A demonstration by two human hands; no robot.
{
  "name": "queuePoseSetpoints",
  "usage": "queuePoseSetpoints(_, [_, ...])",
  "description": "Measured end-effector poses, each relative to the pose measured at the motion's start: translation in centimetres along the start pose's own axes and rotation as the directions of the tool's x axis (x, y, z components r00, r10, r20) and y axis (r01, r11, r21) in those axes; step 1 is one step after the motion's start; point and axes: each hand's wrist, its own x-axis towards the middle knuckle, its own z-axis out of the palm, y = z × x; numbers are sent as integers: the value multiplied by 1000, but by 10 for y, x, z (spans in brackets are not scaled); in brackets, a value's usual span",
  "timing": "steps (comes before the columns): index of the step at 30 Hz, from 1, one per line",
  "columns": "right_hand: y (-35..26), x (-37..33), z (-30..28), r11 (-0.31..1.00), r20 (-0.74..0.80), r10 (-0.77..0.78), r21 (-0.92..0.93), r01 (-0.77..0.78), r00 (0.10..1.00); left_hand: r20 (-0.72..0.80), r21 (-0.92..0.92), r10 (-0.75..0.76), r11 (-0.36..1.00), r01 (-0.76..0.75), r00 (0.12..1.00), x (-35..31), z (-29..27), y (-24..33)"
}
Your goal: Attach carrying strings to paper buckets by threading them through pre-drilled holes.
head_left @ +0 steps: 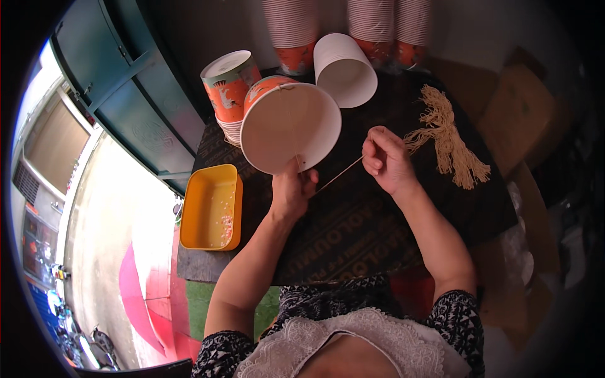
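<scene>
My left hand (290, 194) is closed on the near rim of a paper bucket (291, 123), which is tilted so its white inside faces me. The bucket's outside is orange with a printed pattern. A small hole shows near the rim by my fingers. From there a thin beige string (341, 174) runs taut up to the right, pinched in my closed right hand (389, 160). Another strand crosses the bucket's mouth to its far rim. Just right of my right hand lies a loose bundle of the same beige strings (449, 142).
On the dark table (353, 227), a yellow tub (237, 211) with small pale bits stands at the left. Behind the bucket are a stack of upside-down orange buckets (228, 94) and a white bucket on its side (337, 57). Tall nested stacks (291, 28) line the back. Cardboard (523, 113) stands right.
</scene>
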Motion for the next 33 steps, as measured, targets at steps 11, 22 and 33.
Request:
queuePoseSetpoints(11, [12,2,1,987,28,-45,-153,49,999,-25,27,6,1000,-5,1000,-2,-2,4])
queuePoseSetpoints(22, [21,-4,10,956,81,-61,-282,81,995,116,-168,-7,985,26,993,-3,1,1])
queuePoseSetpoints(33, [31,-7,13,931,147,-44,-353,94,988,344,-342,40,936,85,938,-7,10,4])
